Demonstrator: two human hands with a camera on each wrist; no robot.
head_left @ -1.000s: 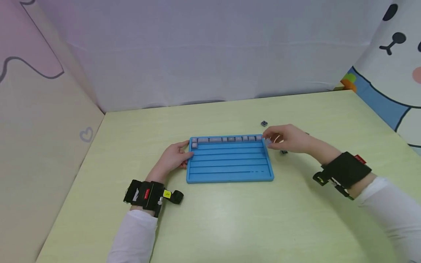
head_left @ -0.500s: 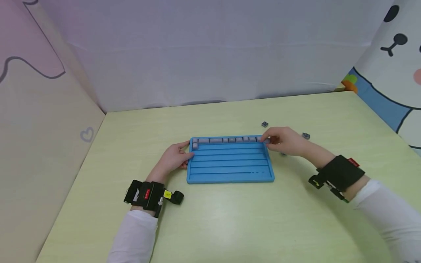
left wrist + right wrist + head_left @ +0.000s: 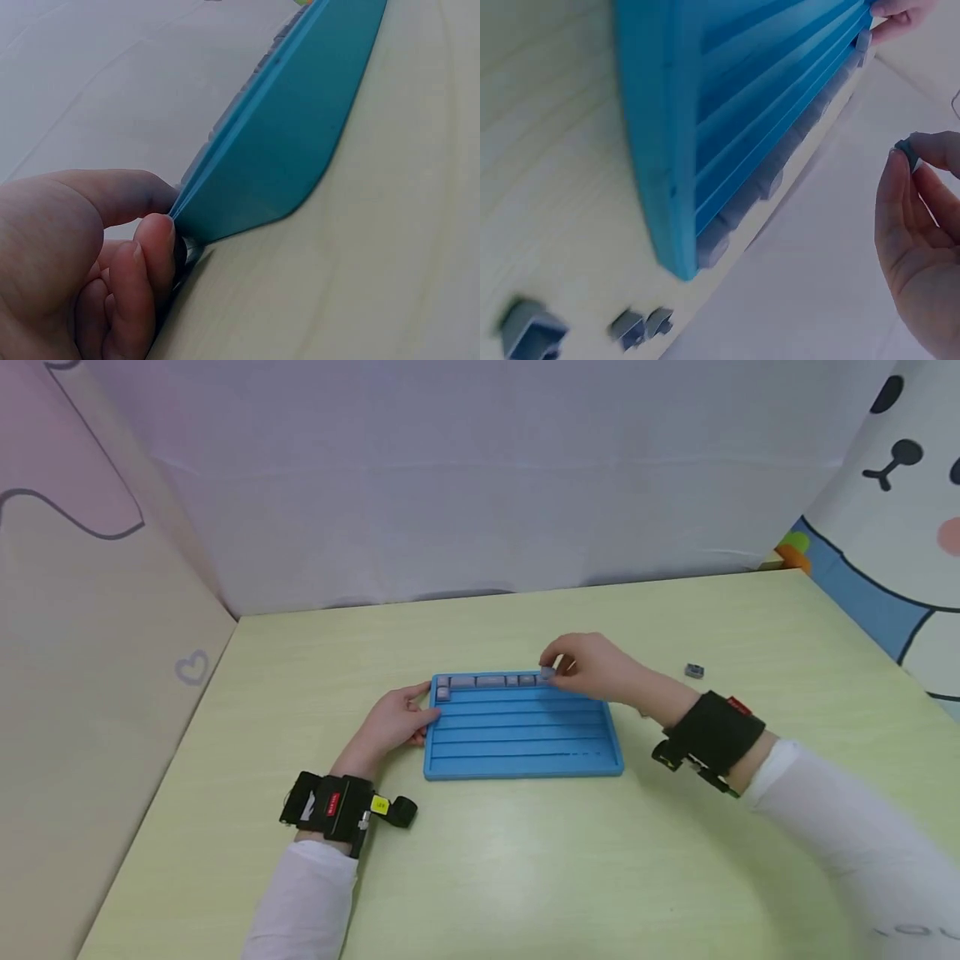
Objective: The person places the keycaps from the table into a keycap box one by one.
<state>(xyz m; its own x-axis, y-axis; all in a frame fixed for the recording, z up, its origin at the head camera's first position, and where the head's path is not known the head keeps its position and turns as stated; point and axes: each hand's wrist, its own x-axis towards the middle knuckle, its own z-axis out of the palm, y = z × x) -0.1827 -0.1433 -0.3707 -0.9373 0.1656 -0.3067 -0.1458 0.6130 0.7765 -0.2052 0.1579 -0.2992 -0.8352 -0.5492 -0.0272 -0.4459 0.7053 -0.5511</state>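
Note:
A blue tray (image 3: 517,743) with long ridges lies on the table, grey keycaps (image 3: 491,681) lined along its top row and one below at the left. My left hand (image 3: 390,722) holds the tray by its left edge; in the left wrist view the thumb and fingers (image 3: 154,240) meet at its corner. Over the tray's top row, my right hand (image 3: 592,664) pinches a small keycap (image 3: 906,152) between thumb and fingertips. In the head view the right hand hides the right part of that row.
A loose keycap (image 3: 694,671) lies on the table right of the tray. In the right wrist view, several are near the tray's corner, such as a larger-looking keycap (image 3: 532,330). A pale cloth wall (image 3: 480,485) stands behind the table.
My right hand has moved left from the tray's top right corner to over its top row, carrying the keycap. The left hand and tray stay in place.

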